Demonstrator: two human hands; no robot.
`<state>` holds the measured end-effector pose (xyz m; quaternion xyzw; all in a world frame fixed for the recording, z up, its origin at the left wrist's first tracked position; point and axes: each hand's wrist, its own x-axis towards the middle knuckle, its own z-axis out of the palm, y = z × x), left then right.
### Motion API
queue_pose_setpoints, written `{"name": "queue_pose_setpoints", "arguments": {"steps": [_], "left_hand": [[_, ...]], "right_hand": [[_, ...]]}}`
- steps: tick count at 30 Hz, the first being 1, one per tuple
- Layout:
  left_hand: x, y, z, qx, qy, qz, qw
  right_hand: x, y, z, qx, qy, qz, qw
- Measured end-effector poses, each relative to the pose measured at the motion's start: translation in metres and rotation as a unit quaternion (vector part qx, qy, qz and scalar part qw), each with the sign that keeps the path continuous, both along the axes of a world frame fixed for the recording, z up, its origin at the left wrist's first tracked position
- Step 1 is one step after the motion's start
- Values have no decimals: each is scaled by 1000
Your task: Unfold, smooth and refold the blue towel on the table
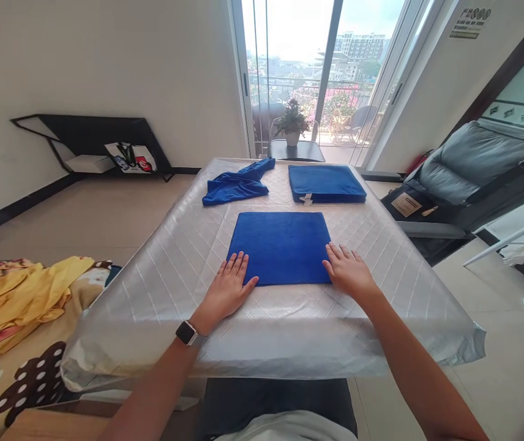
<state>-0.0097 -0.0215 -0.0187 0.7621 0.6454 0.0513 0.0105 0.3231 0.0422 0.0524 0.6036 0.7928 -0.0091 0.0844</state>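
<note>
A flat blue cloth panel (pixel 283 245), rectangular and smooth, lies in front of me on the covered table (pixel 174 263). My left hand (pixel 231 283) rests open on its near left corner, fingers stretched forward and thumb out. On the right edge, my right hand (pixel 349 269) lies with its fingers extended and the fingertips touching the cloth. Farther back at the right is a stack of flat blue cloth pieces (pixel 326 182) with a white tag at its front. A crumpled blue cloth (pixel 239 182) lies at the back left.
Beyond the table, a potted plant (pixel 292 122) stands on a chair (pixel 295 150) by the glass doors. A grey recliner (pixel 464 171) is at the right. Yellow fabric (pixel 27 294) lies on patterned bedding to the left. A black folded frame (pixel 101 138) leans at the wall.
</note>
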Motion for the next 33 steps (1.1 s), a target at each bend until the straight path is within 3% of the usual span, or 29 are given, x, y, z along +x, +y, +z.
{"name": "queue_pose_setpoints", "arguments": {"steps": [3,7,10,14,16,19,22,25,29,33], "left_hand": [[1,-1,1,5,3,0,1000],[0,-2,0,11,-1,4,1000],[-6,-3,5,-17,0,1,1000],[3,9,29,-58,12,-1,998],[29,28,43,-44,8,-38,998],[92,71,55,-3,-20,-141,990],[155,115,48,33,-40,-208,977],[187,142,33,22,-51,-201,978],[177,148,18,10,-60,-174,983],[134,144,16,-6,-48,-133,990]], "right_hand": [[-13,42,5,3,31,9,999],[-22,84,-15,9,74,-35,997],[-19,96,-35,3,100,-57,993],[-15,97,-46,5,113,-50,992],[-15,97,-46,1,115,-51,992],[-15,96,-44,2,113,-50,992],[-14,95,-43,3,94,-30,995],[-12,94,-43,-9,84,-19,996],[-13,94,-44,1,100,-39,994],[-16,94,-42,1,114,-46,992]]}}
